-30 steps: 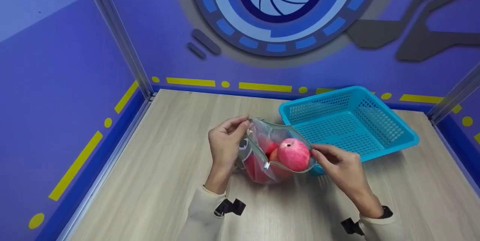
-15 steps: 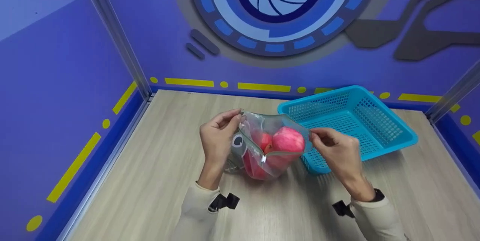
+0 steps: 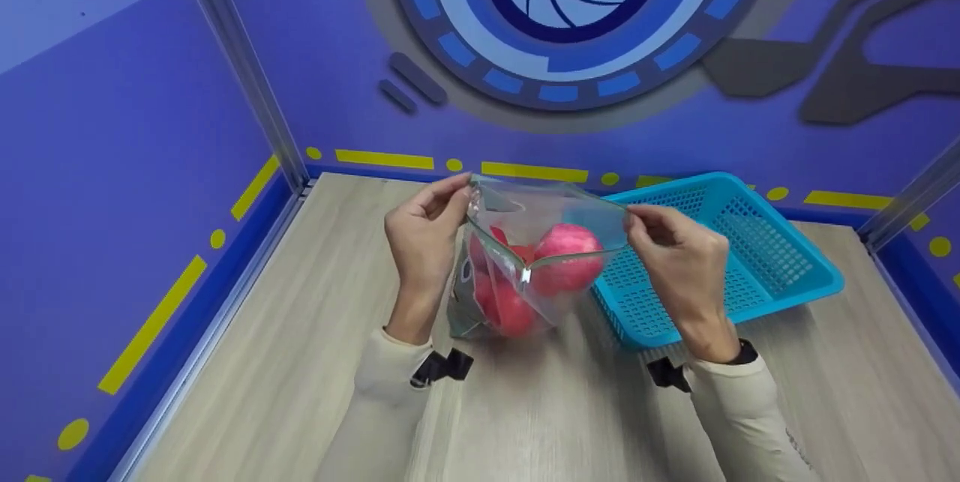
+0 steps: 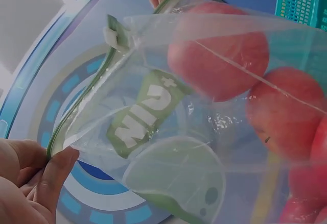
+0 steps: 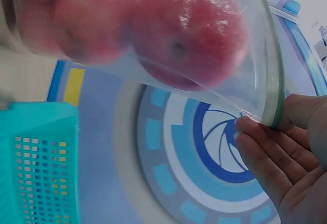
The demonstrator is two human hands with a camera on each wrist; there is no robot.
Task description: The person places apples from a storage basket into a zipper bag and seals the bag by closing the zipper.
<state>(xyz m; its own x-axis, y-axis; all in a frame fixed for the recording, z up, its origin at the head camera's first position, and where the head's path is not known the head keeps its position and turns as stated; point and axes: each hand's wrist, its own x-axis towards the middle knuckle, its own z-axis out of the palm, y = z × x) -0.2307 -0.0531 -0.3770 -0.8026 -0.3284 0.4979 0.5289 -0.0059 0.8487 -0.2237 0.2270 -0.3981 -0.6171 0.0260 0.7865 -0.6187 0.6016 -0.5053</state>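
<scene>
Both hands hold up a clear zip bag (image 3: 517, 205) with a green rim and a white slider at the front of its mouth. My left hand (image 3: 427, 242) pinches the left corner of the mouth between thumb and fingers. At the opposite corner, my right hand (image 3: 679, 272) pinches the rim the same way. Several red apples (image 4: 219, 53) sit inside; the largest-looking apple (image 5: 189, 35) lies on the right side of the bag. The mouth is spread apart. In the left wrist view a green printed label (image 4: 143, 112) shows on the bag's wall.
A blue plastic basket (image 3: 810, 272) with perforated walls stands at the back right, partly behind the bag and right hand. The wooden table (image 3: 247, 392) is bounded by a patterned back wall (image 3: 525, 145) and a blue side wall (image 3: 90, 205).
Both hands have risen, lifting the bag's mouth higher and stretching it wider. The apples now lie deeper, below the rim, where the top apple stuck out before. The basket stays in place.
</scene>
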